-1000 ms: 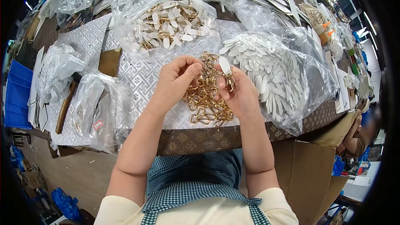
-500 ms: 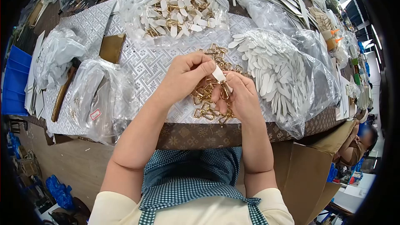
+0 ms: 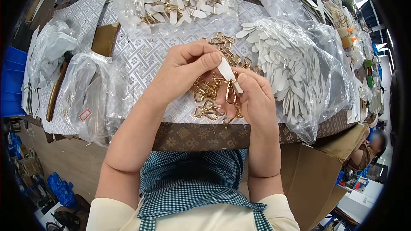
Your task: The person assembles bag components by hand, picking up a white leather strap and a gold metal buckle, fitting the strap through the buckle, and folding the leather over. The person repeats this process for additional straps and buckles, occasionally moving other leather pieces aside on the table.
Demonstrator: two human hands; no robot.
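Above the table's front part, my left hand [image 3: 188, 68] pinches the upper end of a white leather-like tab [image 3: 224, 67]. The tab passes through a gold snap hook [image 3: 231, 93], which hangs in front of my right hand's fingers. My right hand [image 3: 256, 96] is closed around the tab's lower part beside the hook, thumb pressed near it. A loose pile of gold snap hooks [image 3: 208, 108] lies under and behind both hands, partly hidden by them. To the right, many white tabs [image 3: 278, 62] spill from a clear plastic bag [image 3: 332, 66].
At the back stands a clear bag [image 3: 128, 6] of hooks fitted with white tabs. Left are crumpled plastic bags [image 3: 96, 98], a wooden-handled tool [image 3: 58, 86] and a blue bin [image 3: 13, 81]. A cardboard box [image 3: 317, 179] stands at right, near another person [image 3: 364, 156].
My view has shifted slightly. The tab and hook now show more fully between my hands, and my right thumb has moved a little away from the hook.
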